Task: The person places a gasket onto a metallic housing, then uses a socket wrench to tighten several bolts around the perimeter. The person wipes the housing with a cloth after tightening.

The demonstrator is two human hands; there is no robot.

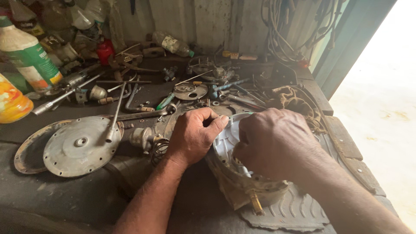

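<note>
Both hands clenched on round grey metal housing (242, 173) sitting on ribbed rubber mat (294, 212) on cluttered tabletop (65, 199): left hand (195, 134) grips rim, right hand (273, 143) grips top. Looks heavy, stiff, greasy; hold by rim.

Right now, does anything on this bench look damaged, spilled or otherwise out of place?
Nothing is spilled. The clear bottle lies on its side by the back wall. The rubber mat under the housing has a ragged, torn edge. Both hands, left and right, are closed on the housing. Tools are scattered loose across the bench.
</note>
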